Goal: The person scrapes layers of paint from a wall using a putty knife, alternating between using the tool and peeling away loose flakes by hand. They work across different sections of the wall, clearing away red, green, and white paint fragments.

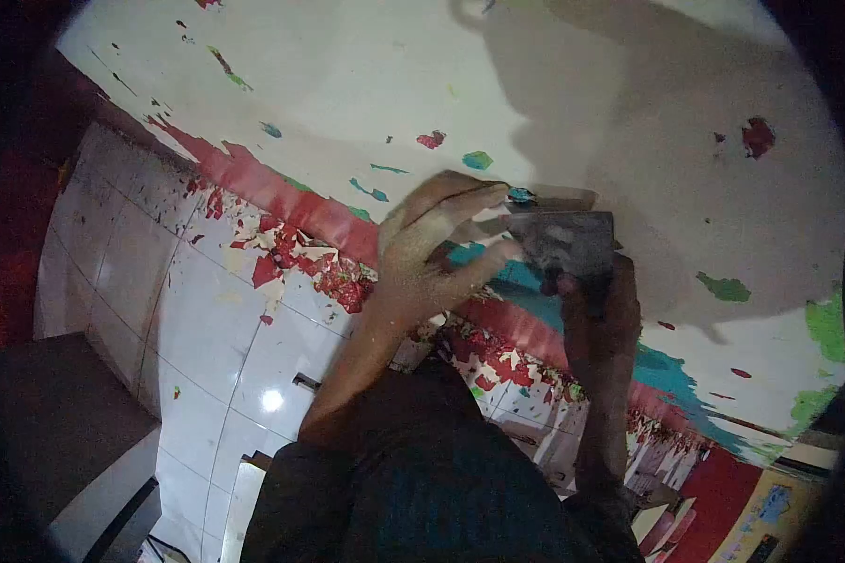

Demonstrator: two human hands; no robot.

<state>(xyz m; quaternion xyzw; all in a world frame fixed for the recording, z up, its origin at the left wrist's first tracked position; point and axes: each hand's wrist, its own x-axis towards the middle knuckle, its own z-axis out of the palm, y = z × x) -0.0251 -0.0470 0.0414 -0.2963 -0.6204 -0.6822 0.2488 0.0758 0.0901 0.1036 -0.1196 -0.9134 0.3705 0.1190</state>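
Observation:
My right hand [593,298] is closed around a dark, flat, rectangular object [563,239], held up in front of the wall; its exact kind is unclear. Beside it on the left, my left hand [441,242] has its fingers stretched out and the thumb apart, both reaching to the object's left side. The white wall [366,75] behind them has peeled spots in red, teal and green. Between and below the hands, a bare teal patch [521,281] meets a red band [338,225] along the wall's bottom.
Red, cream and green paint flakes [333,281] lie heaped on the white tiled floor [216,319] along the wall's foot. A dark-topped box-like piece [66,403] stands at the lower left. Shadows fall across the wall at upper right.

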